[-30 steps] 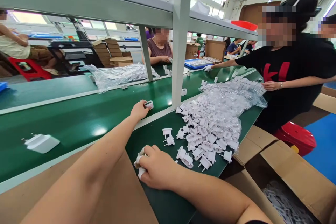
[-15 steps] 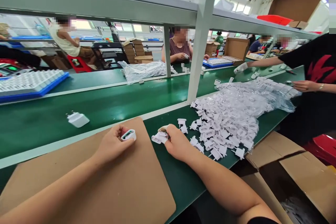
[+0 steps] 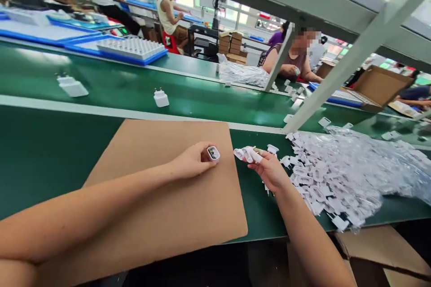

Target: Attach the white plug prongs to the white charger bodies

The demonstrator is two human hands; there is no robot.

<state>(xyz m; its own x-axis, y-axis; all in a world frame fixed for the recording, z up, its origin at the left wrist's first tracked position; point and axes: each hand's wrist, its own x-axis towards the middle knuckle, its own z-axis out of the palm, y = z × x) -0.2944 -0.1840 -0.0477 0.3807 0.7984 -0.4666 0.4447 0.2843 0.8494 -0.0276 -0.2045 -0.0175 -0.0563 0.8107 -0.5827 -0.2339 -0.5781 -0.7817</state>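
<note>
And here's the white charger housing (image 3: 213, 153), open end showing the parts inside, held over the cardboard sheet (image 3: 175, 202) near its far right corner! The left hand (image 3: 192, 160) has it clamped between thumb and fingers. Over to the right hand (image 3: 269, 170), just off the sheet's right edge: its fingers are closed on a little cluster of white plug pieces (image 3: 245, 154), well clear of the housing. Farther right of the sheet, what a heap, loose plug tops (image 3: 316, 184) spilling beside a clear plastic bag (image 3: 367, 152)! Beyond the sheet's far edge runs the green belt (image 3: 202, 103), with one pinned charger (image 3: 161, 97) on it and a second adapter (image 3: 72, 86) farther left. Past the belt, left of the sheet, sits a blue tray (image 3: 151, 58) bearing rows of white pieces; off beyond the sheet's right side, a co-worker in a brown top (image 3: 298, 60) holds a small white piece.
</note>
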